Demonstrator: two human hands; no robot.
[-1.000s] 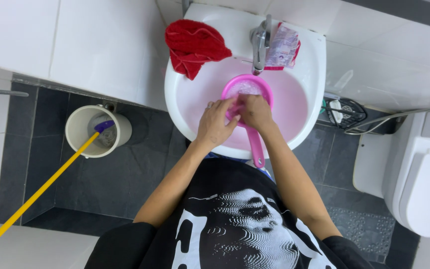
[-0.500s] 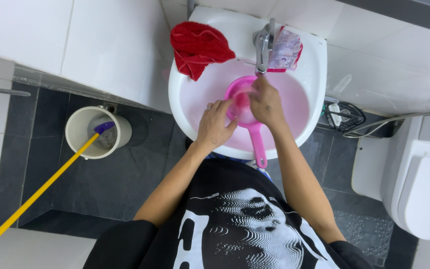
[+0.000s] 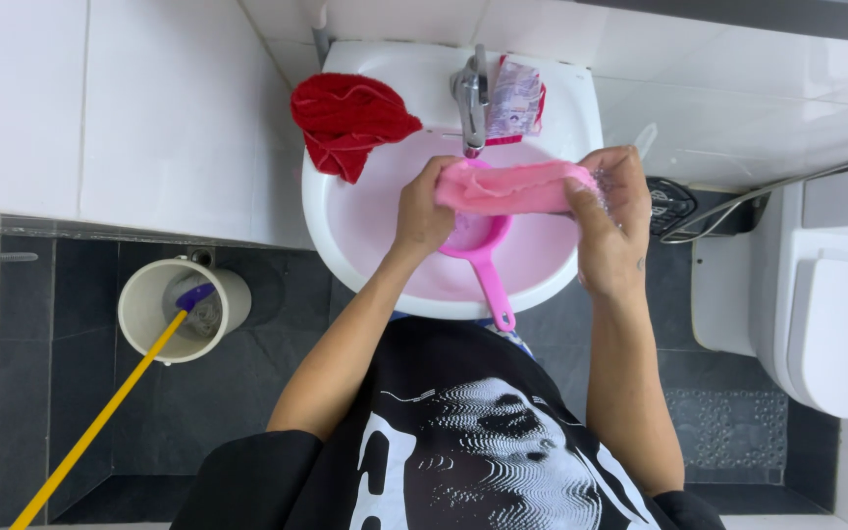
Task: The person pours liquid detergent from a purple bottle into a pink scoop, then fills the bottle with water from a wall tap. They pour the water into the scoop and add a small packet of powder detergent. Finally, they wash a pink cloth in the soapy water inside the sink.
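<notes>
Stretching a wet pink cloth point(image 3: 517, 186) between both hands over the white sink point(image 3: 345, 236), the person seems mid-wash: left hand point(image 3: 422, 211) pinches its left end shut, right hand point(image 3: 610, 221) clamps the right end. Wringing it calls for opposite twists. A pink ladle point(image 3: 478, 260) lies below, its bowl partly hidden. The faucet point(image 3: 470, 98) sits far behind; running water is hard to make out.

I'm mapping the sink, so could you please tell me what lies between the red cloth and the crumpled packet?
The metal tap stands between the red cloth and the packet, in the head view.
</notes>
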